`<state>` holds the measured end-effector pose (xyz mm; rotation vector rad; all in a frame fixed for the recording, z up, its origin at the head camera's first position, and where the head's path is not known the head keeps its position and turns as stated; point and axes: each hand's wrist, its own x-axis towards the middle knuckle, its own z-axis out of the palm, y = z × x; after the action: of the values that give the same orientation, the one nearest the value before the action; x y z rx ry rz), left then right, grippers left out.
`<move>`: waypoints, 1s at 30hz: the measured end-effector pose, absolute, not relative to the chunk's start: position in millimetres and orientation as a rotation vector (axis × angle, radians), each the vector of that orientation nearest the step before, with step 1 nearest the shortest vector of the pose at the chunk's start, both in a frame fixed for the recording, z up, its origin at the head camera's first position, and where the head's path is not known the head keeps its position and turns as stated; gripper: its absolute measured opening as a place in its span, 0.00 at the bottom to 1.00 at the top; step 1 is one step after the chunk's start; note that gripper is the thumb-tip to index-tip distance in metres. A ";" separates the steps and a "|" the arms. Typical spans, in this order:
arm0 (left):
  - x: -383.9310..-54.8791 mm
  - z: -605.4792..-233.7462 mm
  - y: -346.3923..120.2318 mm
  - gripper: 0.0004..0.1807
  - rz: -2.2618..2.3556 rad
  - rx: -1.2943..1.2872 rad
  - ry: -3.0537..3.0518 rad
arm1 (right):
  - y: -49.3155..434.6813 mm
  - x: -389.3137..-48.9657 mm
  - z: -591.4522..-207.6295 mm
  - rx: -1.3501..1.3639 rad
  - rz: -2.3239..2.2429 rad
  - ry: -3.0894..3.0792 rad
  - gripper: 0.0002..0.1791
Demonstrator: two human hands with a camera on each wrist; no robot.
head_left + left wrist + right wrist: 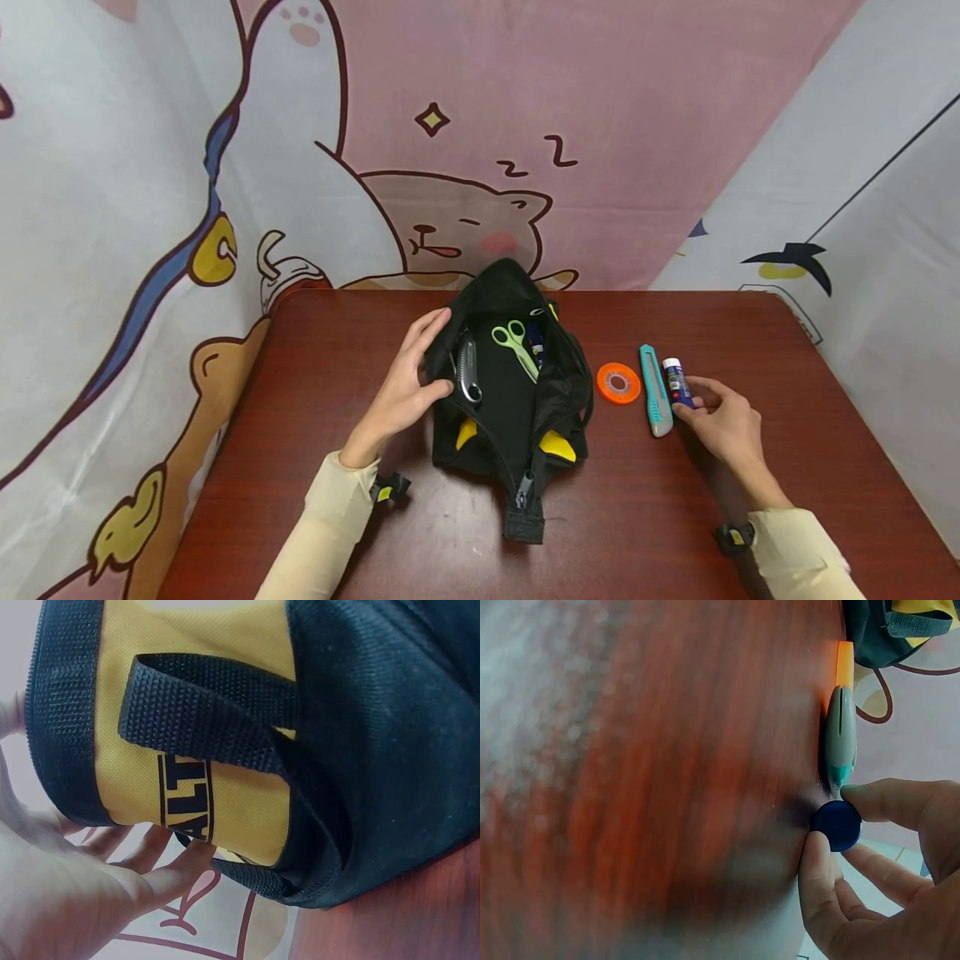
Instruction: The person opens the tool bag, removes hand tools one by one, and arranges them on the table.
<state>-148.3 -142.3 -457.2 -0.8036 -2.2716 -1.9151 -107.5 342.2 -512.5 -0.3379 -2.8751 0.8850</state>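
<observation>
A black and yellow tool bag (558,400) stands with its top unzipped and spread. My left hand (405,387) holds its left rim, thumb at the front and fingers further back; the left wrist view shows the yellow side panel (247,802) with a black strap. Inside the bag lie a grey utility knife (468,367), green-handled scissors (516,346) and a dark blue item (536,343), partly hidden. On the right, my right hand (727,421) pinches a glue stick (677,382) with a white cap between thumb and fingers; its blue base (836,826) faces the right wrist camera.
Left of the glue stick lies a teal box cutter (655,392). An orange tape roll (618,383) rests between the cutter and the bag. The reddish-brown table (615,525) meets a cartoon-printed cloth (615,167) at its back edge.
</observation>
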 end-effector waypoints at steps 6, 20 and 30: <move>-148.4 -457.5 -142.5 0.51 -1.916 -0.804 -2.274 | 342.3 -105.8 -510.2 -0.355 0.883 -2.873 0.31; -147.5 -457.9 -143.7 0.52 -1.926 -0.794 -2.268 | 342.4 -101.4 -505.8 -0.382 0.863 -2.873 0.32; -147.8 -456.3 -142.8 0.52 -1.893 -0.799 -2.283 | 331.5 -103.3 -492.4 -0.408 0.857 -2.774 0.30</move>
<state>-147.8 -142.8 -456.3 -0.7991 -2.2828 -1.8933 -103.3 331.5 -492.4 -0.4076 -2.7742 0.8572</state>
